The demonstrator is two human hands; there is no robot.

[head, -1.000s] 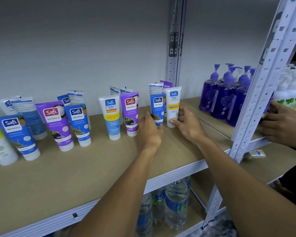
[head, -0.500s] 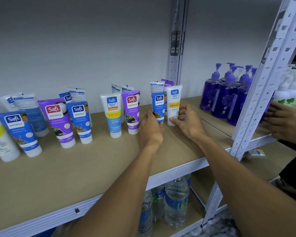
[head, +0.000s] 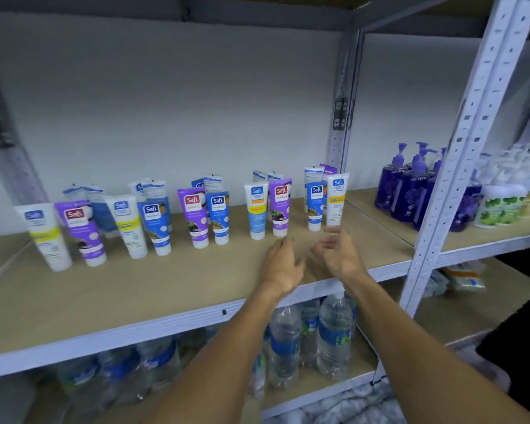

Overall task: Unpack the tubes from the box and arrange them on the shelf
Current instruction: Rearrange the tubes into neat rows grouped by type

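Background: plain white wall behind a metal rack w. a beige shelf board (head: 135,295). Tubes (head: 256,209) are stood cap-down on this board in two rows towards the back. The box is not in view.

Hand state: left hand (head: 283,267) and right hand (head: 338,255) are held over the board just in front of the right-end tubes. Fingers are loosely spread and nothing is gripped. The right fingertips are just beside the foot of the white/yellow tube (head: 336,198); contact cannot be confirmed.

Hazards:
1. Tubes rest on narrow caps, and several at the left end lean. One is likely to be tipped if knocked by either hand on withdrawal. Neighbours stand close, so a chain fall is to be expected.
2. Back-row tubes are masked by the front row. The front row is likely to be upset by any reach over it.

Qty:
- Front row: 10 tubes, i.e. 3 white/yellow, 3 purple, 3 blue, 1 white/blue w. orange band.
- Back row: approx. 10, partly hidden; exact no. cannot be given.
- Purple pump bottles (head: 410,191), next bay: at least 4; others may be hidden by the front post (head: 459,166).
- White bottles (head: 502,203) w. green labels: blurred, not counted.
- Water bottles (head: 334,335), lower shelf: several, blurred, not counted.
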